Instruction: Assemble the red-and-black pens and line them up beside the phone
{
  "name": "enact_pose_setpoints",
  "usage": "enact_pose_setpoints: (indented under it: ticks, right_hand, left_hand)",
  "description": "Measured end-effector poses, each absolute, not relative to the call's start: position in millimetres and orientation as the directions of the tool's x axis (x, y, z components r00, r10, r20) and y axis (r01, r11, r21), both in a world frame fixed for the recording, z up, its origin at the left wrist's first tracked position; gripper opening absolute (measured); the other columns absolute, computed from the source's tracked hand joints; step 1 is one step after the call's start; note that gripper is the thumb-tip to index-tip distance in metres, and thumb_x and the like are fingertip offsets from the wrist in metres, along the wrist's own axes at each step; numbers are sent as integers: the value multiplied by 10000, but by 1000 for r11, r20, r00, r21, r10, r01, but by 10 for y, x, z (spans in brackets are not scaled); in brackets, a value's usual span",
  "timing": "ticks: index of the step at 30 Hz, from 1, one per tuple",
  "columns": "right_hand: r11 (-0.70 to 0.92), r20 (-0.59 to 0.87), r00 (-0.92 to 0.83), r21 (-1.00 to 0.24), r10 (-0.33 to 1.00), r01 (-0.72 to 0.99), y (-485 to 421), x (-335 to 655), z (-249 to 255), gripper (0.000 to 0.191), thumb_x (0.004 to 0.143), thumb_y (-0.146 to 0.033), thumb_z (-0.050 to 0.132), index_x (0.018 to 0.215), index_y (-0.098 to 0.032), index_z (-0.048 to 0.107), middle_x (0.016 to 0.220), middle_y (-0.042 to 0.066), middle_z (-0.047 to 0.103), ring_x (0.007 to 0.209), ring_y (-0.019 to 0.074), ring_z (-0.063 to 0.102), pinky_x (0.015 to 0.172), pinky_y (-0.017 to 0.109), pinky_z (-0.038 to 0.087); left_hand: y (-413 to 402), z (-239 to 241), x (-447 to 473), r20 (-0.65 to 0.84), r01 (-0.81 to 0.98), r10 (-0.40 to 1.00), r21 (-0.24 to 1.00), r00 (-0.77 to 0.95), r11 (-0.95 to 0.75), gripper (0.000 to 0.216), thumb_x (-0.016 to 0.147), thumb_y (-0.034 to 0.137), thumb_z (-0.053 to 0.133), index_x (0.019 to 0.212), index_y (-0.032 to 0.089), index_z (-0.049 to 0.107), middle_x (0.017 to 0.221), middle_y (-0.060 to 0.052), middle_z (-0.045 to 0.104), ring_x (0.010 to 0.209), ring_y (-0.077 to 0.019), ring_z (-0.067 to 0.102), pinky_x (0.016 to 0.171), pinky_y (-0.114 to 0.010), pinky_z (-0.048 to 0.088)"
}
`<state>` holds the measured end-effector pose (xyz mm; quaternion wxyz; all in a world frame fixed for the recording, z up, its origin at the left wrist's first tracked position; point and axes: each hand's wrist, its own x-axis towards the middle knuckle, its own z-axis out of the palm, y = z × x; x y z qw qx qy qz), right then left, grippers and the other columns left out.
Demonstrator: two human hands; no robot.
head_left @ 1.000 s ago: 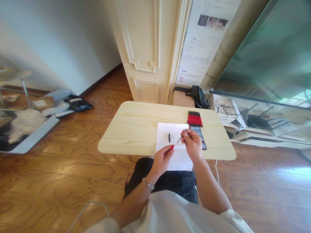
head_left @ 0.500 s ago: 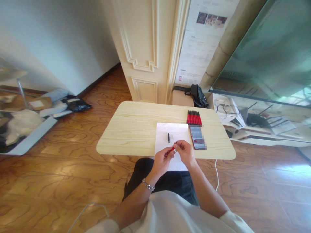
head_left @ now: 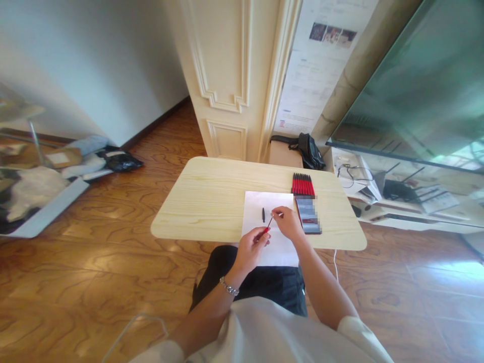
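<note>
My left hand (head_left: 250, 248) is closed around the red barrel (head_left: 266, 230) of a pen, over the white paper (head_left: 280, 256). Pinched at its upper end by my right hand (head_left: 289, 223), a thin dark pen refill (head_left: 269, 222) slants down to the barrel's open end. Whether its lower tip is still inside cannot be made out. A short black pen part (head_left: 263, 215) lies on the paper, just beyond my fingers. To the right, beside the paper, is a phone (head_left: 308, 216) with a blurred screen. Behind it several red pens with black ends (head_left: 303, 185) lie side by side.
The pale wooden table (head_left: 200, 201) has rounded corners and stands over my knees. A black bag (head_left: 308, 151) rests on a box behind it. At right are a white cabinet with cables and a large screen (head_left: 408, 96). Packages (head_left: 91, 159) lie on the floor at left.
My hands have moved apart. The right one has gone up a little, and the thin refill now shows between it and the red barrel in my left hand.
</note>
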<state>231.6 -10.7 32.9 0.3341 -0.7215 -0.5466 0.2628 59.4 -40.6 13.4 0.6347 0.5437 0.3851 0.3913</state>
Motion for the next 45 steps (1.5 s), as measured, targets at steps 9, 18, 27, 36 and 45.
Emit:
enact_pose_setpoints:
  ticks: [9,18,27,36,45]
  right_hand:
    - [-282,36,358,-546,933,789,88,2169,161,122,828,-257,567,776,-189,655,884,110,642,790,192,584,693,302,388]
    - [-81,-102,285,-993,953,-86,-105,2286,358,312,761,-408,636,965,-175,675,762,25,628,644,124,529,570,250,393]
    - [-17,-157,341,-925,927,-379,-279,2081,613,276,719,-417,712,873,-199,643,839,32,642,702,119,567,577,223,413]
    - [-15,-136,342,-942,930,-335,-306,2002,627,269,730,-446,687,838,-207,626,826,27,648,693,123,567,551,222,399]
    - [-9,-117,364,-958,924,-286,-335,1956,576,274,724,-444,692,838,-203,627,818,28,657,671,121,559,557,230,398]
  left_hand:
    - [-397,159,524,-84,-86,923,988,375,125,391,826,456,590,1058,146,639,875,-83,682,752,-171,644,717,-292,524]
    - [-391,121,589,-76,-123,923,984,377,131,396,819,448,606,1054,132,644,848,-81,679,722,-155,639,694,-290,526]
    - [-425,156,635,-54,-115,919,988,391,107,382,831,431,597,1074,140,637,882,-80,677,731,-147,633,708,-290,527]
    - [-444,163,633,-57,-104,924,989,378,103,376,823,435,600,1060,145,637,878,-74,684,722,-147,629,710,-290,522]
    - [-423,179,638,-63,-101,923,989,380,110,379,820,443,599,1047,143,641,870,-78,686,707,-148,628,690,-282,515]
